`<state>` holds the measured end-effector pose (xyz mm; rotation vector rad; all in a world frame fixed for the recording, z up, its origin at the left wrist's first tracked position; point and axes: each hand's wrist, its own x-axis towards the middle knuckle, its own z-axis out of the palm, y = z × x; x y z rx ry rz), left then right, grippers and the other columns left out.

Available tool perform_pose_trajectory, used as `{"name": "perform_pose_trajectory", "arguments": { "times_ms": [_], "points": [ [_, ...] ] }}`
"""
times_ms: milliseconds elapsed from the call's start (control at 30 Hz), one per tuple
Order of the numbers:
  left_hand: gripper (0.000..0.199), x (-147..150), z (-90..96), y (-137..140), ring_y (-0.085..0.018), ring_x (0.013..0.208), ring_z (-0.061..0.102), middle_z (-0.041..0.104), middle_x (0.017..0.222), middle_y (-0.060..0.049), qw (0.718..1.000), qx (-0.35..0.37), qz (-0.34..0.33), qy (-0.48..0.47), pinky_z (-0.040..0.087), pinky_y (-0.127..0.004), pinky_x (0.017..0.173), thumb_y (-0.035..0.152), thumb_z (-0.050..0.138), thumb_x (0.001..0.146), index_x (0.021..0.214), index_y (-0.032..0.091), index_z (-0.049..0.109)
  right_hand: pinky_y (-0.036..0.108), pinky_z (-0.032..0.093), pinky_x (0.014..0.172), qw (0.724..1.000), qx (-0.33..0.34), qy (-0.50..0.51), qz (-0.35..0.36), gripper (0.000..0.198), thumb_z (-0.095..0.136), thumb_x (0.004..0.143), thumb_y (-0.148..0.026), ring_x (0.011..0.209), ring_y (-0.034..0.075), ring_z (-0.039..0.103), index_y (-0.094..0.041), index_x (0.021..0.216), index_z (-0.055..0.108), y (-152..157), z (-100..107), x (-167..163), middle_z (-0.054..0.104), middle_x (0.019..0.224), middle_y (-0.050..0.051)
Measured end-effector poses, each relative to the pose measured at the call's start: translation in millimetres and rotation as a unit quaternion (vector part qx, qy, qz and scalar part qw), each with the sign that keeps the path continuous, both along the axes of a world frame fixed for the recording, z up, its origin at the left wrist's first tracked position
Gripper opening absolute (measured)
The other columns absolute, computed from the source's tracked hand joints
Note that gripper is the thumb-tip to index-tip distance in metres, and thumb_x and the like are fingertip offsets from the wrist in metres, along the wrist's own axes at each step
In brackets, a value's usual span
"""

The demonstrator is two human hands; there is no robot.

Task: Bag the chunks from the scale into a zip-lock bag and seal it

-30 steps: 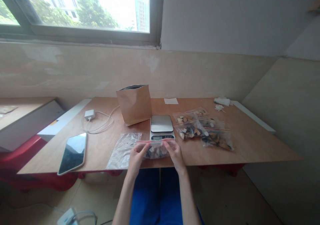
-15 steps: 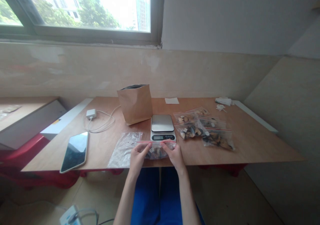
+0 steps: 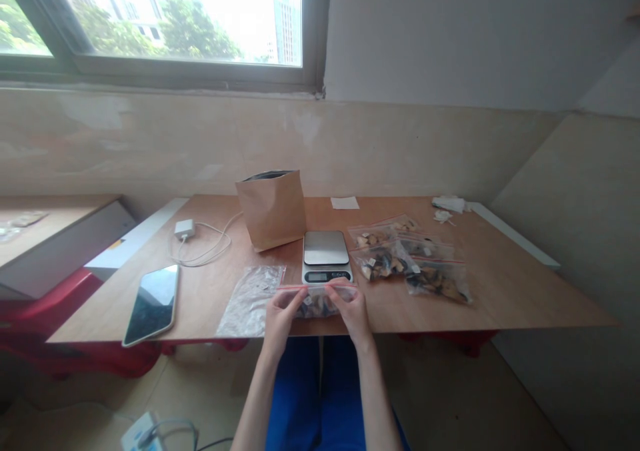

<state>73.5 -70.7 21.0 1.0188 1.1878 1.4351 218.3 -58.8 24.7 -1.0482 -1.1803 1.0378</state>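
A clear zip bag (image 3: 317,305) with a red seal strip lies at the table's front edge, dark pieces inside it. Both of my hands pinch its top strip: my left hand (image 3: 283,309) toward the left end, my right hand (image 3: 351,305) toward the right. Just behind the bag stands a kitchen scale (image 3: 326,254) with a bare steel plate; its display is too small to read. Left of my left hand, a flat clear plastic bag (image 3: 251,299) rests on the table. An open brown paper pouch (image 3: 273,209) stands upright behind the scale's left side.
Several filled zip bags (image 3: 387,262) lie in a pile right of the scale. A tablet (image 3: 151,304) overhangs the front edge at left, near a white charger (image 3: 185,229) with its cable. A white card (image 3: 345,203) and crumpled tissues (image 3: 449,203) lie toward the back.
The view has shifted very slightly. My thumbs remain on the bag's strip, the right one a little nearer the left one's side; the other things have stayed put.
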Motion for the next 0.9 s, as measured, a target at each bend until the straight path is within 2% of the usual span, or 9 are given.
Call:
{"name": "perform_pose_trajectory", "arguments": {
  "times_ms": [133, 267, 467, 633, 733, 833, 900],
  "points": [
    [0.029, -0.1, -2.3, -0.4, -0.018, 0.075, 0.064, 0.071, 0.079, -0.006, 0.999, 0.0, -0.017, -0.034, 0.05, -0.027, 0.07, 0.04, 0.067, 0.069, 0.081, 0.014, 0.07, 0.026, 0.051, 0.068, 0.999, -0.027, 0.01, 0.037, 0.021, 0.063, 0.074, -0.036, 0.075, 0.016, 0.062, -0.017, 0.084, 0.066, -0.3, -1.4, 2.3, 0.066, 0.082, 0.003],
    [0.031, 0.7, -3.9, -1.0, -0.019, 0.075, 0.064, 0.07, 0.079, -0.007, 0.999, 0.005, -0.014, -0.049, 0.051, -0.028, 0.07, 0.041, 0.068, 0.068, 0.081, 0.014, 0.069, 0.029, 0.05, 0.075, 0.998, -0.02, 0.005, 0.064, 0.02, 0.063, 0.075, -0.035, 0.081, 0.018, 0.063, -0.019, 0.086, 0.066, -0.7, -0.2, -1.0, 0.068, 0.086, 0.004],
    [0.029, 0.3, -6.3, -0.5, -0.019, 0.081, 0.063, 0.068, 0.085, -0.007, 0.999, 0.033, -0.001, -0.032, 0.051, -0.027, 0.07, 0.04, 0.066, 0.07, 0.082, 0.014, 0.069, 0.03, 0.048, 0.079, 0.999, 0.027, -0.035, 0.014, 0.014, 0.063, 0.074, -0.032, 0.081, 0.018, 0.062, -0.019, 0.075, 0.065, 0.7, 0.3, -6.7, 0.066, 0.079, 0.003],
    [0.027, 5.1, 0.0, -1.2, -0.019, 0.085, 0.062, 0.066, 0.086, -0.007, 0.998, 0.045, 0.033, 0.01, 0.049, -0.027, 0.074, 0.04, 0.066, 0.071, 0.079, 0.015, 0.069, 0.031, 0.045, 0.08, 0.992, 0.089, -0.074, -0.056, 0.011, 0.062, 0.075, -0.027, 0.081, 0.018, 0.059, -0.019, 0.069, 0.065, 2.0, 0.2, -11.9, 0.063, 0.076, 0.003],
    [0.026, 12.1, 4.7, -2.1, -0.019, 0.086, 0.061, 0.065, 0.087, -0.007, 0.996, 0.05, 0.069, 0.031, 0.049, -0.027, 0.076, 0.04, 0.065, 0.072, 0.079, 0.015, 0.067, 0.032, 0.045, 0.078, 0.988, 0.1, -0.076, -0.087, 0.01, 0.062, 0.074, -0.026, 0.079, 0.018, 0.058, -0.019, 0.067, 0.065, 1.8, 0.7, -16.2, 0.063, 0.075, 0.003],
    [0.026, 17.0, 6.7, -2.7, -0.019, 0.087, 0.06, 0.065, 0.087, -0.007, 0.992, 0.055, 0.104, 0.045, 0.048, -0.027, 0.077, 0.041, 0.063, 0.073, 0.078, 0.015, 0.067, 0.032, 0.045, 0.08, 0.99, 0.093, -0.067, -0.086, 0.01, 0.062, 0.074, -0.027, 0.08, 0.018, 0.057, -0.019, 0.069, 0.066, 1.6, -0.2, -17.4, 0.063, 0.075, 0.004],
    [0.027, 16.8, 6.2, -2.6, -0.019, 0.086, 0.06, 0.065, 0.087, -0.007, 0.993, 0.049, 0.099, 0.031, 0.048, -0.028, 0.076, 0.041, 0.062, 0.074, 0.08, 0.015, 0.067, 0.032, 0.046, 0.08, 0.994, 0.081, -0.053, -0.054, 0.011, 0.062, 0.075, -0.029, 0.082, 0.018, 0.058, -0.019, 0.072, 0.067, 1.4, -1.4, -15.2, 0.063, 0.078, 0.004]
  ]
}}
